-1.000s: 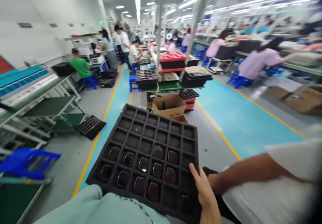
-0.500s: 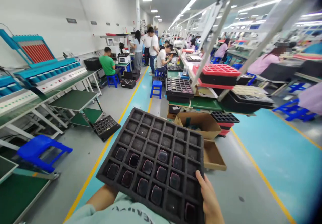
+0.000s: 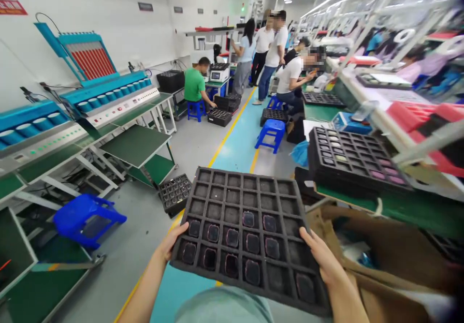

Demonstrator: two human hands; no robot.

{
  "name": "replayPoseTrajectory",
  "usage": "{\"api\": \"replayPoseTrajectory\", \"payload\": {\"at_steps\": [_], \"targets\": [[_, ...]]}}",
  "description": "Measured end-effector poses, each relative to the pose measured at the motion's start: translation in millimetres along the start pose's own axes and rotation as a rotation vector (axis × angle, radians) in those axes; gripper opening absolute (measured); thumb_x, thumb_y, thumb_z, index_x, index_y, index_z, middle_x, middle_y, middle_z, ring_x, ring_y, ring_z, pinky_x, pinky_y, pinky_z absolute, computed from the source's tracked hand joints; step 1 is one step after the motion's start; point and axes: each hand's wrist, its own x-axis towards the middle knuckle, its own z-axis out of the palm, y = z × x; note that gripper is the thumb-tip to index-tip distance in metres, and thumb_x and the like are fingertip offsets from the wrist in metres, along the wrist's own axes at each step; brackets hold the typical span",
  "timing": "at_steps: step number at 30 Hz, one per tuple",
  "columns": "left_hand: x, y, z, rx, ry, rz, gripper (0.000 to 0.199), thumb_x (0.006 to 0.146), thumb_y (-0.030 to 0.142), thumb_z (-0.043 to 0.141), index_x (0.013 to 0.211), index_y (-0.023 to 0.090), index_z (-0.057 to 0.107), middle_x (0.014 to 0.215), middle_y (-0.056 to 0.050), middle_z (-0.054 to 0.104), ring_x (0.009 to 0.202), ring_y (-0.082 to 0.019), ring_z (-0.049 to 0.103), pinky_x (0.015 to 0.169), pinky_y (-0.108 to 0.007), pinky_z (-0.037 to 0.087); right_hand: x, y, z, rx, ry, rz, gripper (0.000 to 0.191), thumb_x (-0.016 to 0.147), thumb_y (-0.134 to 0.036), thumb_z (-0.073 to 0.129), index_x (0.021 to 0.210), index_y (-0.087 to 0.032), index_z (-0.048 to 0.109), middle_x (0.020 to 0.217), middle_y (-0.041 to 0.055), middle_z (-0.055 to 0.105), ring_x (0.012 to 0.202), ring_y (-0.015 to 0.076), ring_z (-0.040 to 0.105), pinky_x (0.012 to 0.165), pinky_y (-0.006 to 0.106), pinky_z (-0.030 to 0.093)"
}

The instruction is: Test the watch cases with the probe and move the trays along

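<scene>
A black foam tray [image 3: 232,214] with a grid of square pockets is held in front of my body, tilted a little. Several dark, rounded-square watch-like pieces [image 3: 253,243] lie in its nearer pockets, while the far rows hold none. My left hand [image 3: 173,241] grips the tray's left edge, thumb on top. Around the right edge my right hand [image 3: 321,255] is closed, its thumb over the rim. The fingers under the tray are hidden.
A blue stool [image 3: 87,219] stands at the left by green-topped benches. On the floor ahead lies another filled tray [image 3: 176,192]. To the right are an open cardboard box [image 3: 391,236] and a bench with a stacked tray [image 3: 355,156]. Several people sit or stand farther ahead along the blue walkway [image 3: 235,144].
The view has swung left and moved forward along the walkway. The tray has become more level, and my left hand now shows at its left edge.
</scene>
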Motion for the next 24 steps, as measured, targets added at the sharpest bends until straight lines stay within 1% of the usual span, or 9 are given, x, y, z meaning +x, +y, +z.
{"api": "replayPoseTrajectory", "payload": {"at_steps": [5, 7, 9, 12, 14, 16, 19, 22, 24], "targets": [[48, 86, 36.1, -0.213, 0.212, -0.019, 0.056, 0.102, 0.030, 0.057, 0.151, 0.003, 0.053, 0.094, -0.018, 0.083, 0.095, -0.035, 0.082, 0.085, -0.046, 0.068, 163, -113, 122, 0.042, -0.300, 0.108, 0.054, 0.082, -0.049, 0.082, 0.126, -0.020, 0.069, 0.117, 0.0118, 0.082, 0.105, 0.0315, 0.080, 0.096, 0.051, 0.065], [64, 124, 48.6, -0.284, 0.291, 0.039, 0.061, 0.102, 0.029, 0.055, 0.155, 0.000, 0.048, 0.093, -0.018, 0.082, 0.096, -0.037, 0.081, 0.085, -0.049, 0.068, 222, -158, 175, 0.046, -0.457, 0.138, 0.048, 0.083, -0.047, 0.083, 0.121, -0.020, 0.071, 0.113, 0.0115, 0.082, 0.099, 0.0301, 0.081, 0.094, 0.049, 0.066], [83, 159, 60.2, -0.330, 0.383, 0.149, 0.064, 0.100, 0.025, 0.053, 0.158, -0.001, 0.044, 0.091, -0.018, 0.082, 0.094, -0.037, 0.081, 0.086, -0.050, 0.068, 279, -198, 225, 0.069, -0.613, 0.135, 0.040, 0.084, -0.042, 0.084, 0.115, -0.019, 0.074, 0.109, 0.0107, 0.083, 0.096, 0.0281, 0.081, 0.095, 0.045, 0.066], [123, 209, 76.9, -0.389, 0.517, 0.290, 0.065, 0.098, 0.018, 0.050, 0.160, -0.001, 0.043, 0.086, -0.016, 0.082, 0.085, -0.034, 0.082, 0.087, -0.049, 0.068, 364, -243, 292, 0.140, -0.823, 0.129, 0.034, 0.087, -0.039, 0.082, 0.115, -0.021, 0.074, 0.107, 0.0073, 0.083, 0.100, 0.0262, 0.080, 0.100, 0.042, 0.064], [159, 243, 86.9, -0.456, 0.560, 0.342, 0.062, 0.098, 0.016, 0.049, 0.158, 0.001, 0.047, 0.084, -0.014, 0.082, 0.079, -0.032, 0.082, 0.086, -0.046, 0.068, 421, -264, 332, 0.202, -0.924, 0.170, 0.039, 0.091, -0.048, 0.077, 0.120, -0.021, 0.071, 0.109, 0.0068, 0.083, 0.109, 0.0277, 0.078, 0.104, 0.046, 0.062], [200, 282, 95.0, -0.536, 0.576, 0.390, 0.055, 0.098, 0.014, 0.048, 0.152, 0.005, 0.056, 0.083, -0.011, 0.082, 0.078, -0.029, 0.082, 0.087, -0.043, 0.068, 476, -283, 370, 0.263, -0.976, 0.219, 0.048, 0.094, -0.060, 0.069, 0.122, -0.021, 0.069, 0.116, 0.0095, 0.081, 0.119, 0.0311, 0.074, 0.108, 0.052, 0.059], [267, 355, 105.6, -0.621, 0.554, 0.418, 0.044, 0.098, 0.013, 0.049, 0.137, 0.008, 0.068, 0.082, -0.009, 0.082, 0.081, -0.028, 0.082, 0.088, -0.043, 0.068, 553, -314, 423, 0.345, -0.967, 0.249, 0.062, 0.097, -0.074, 0.053, 0.124, -0.020, 0.068, 0.127, 0.0140, 0.077, 0.132, 0.0346, 0.067, 0.114, 0.059, 0.053], [328, 441, 120.7, -0.620, 0.472, 0.370, 0.037, 0.100, 0.017, 0.052, 0.129, 0.005, 0.072, 0.084, -0.011, 0.082, 0.082, -0.030, 0.082, 0.088, -0.044, 0.068, 624, -346, 468, 0.398, -0.883, 0.260, 0.072, 0.097, -0.080, 0.043, 0.128, -0.021, 0.069, 0.133, 0.0153, 0.075, 0.138, 0.0354, 0.062, 0.118, 0.061, 0.049], [364, 503, 134.5, -0.604, 0.450, 0.357, 0.037, 0.101, 0.018, 0.052, 0.129, 0.003, 0.071, 0.084, -0.013, 0.082, 0.082, -0.030, 0.082, 0.088, -0.045, 0.068, 670, -366, 493, 0.449, -0.782, 0.244, 0.075, 0.097, -0.082, 0.038, 0.128, -0.021, 0.071, 0.133, 0.0151, 0.075, 0.139, 0.0349, 0.062, 0.118, 0.060, 0.049]]}}
